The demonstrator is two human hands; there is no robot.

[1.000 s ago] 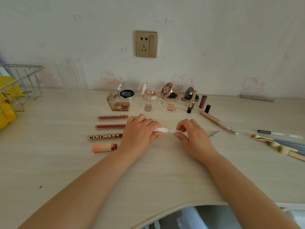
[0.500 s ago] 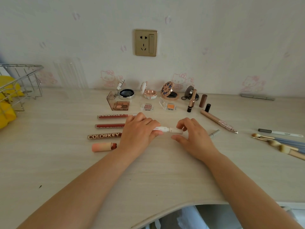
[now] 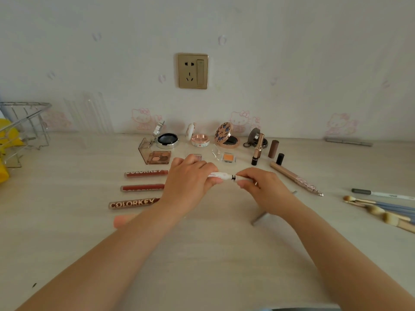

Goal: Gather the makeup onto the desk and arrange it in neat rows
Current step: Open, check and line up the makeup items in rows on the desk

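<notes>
White makeup pen (image 3: pixel 221 175) held level just above the desk (image 3: pixel 202 254) at its middle, gripped by left hand (image 3: pixel 190 182) round the barrel, pinched by right hand (image 3: pixel 260 187) at the cap end. Three red lip gloss tubes (image 3: pixel 146 173) in a column just left; open compacts (image 3: pixel 167 140) in a row near the wall.

A home bedroom corner: cartoon-cat wallpaper (image 3: pixel 143 118) below a brass wall socket (image 3: pixel 192 71), with makeup compacts (image 3: pixel 167 140) on the counter (image 3: pixel 67 221) beneath it.
</notes>
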